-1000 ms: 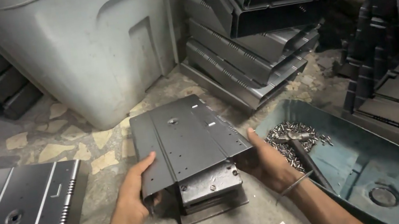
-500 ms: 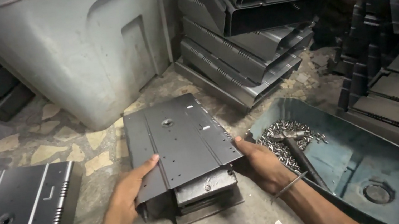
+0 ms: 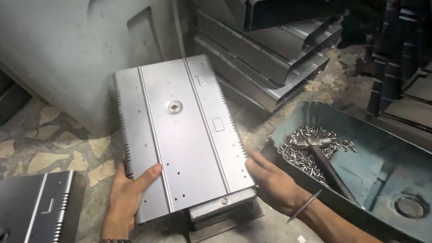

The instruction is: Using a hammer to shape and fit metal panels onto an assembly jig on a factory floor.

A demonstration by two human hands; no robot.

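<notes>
Now the grey sheet-metal panel (image 3: 181,136) lies flat and square-on over the small metal block (image 3: 222,214) on the floor; a second ago it sat skewed and tilted, so it looks seated for work. Left hand (image 3: 130,194) grips the panel's near-left edge, thumb on top. Right hand (image 3: 271,179) holds the near-right edge, fingers spread along it. Just right: blue tray (image 3: 402,167) with rivets (image 3: 301,148) and a hammer (image 3: 323,162). Another panel (image 3: 11,235) lies left.

A smooth, satin-sheened grey sheet-metal panel (image 3: 181,136) is seen; shiny small metal fasteners (image 3: 304,148) are heaped in a dull, scuffed teal metal tray (image 3: 410,177).
</notes>
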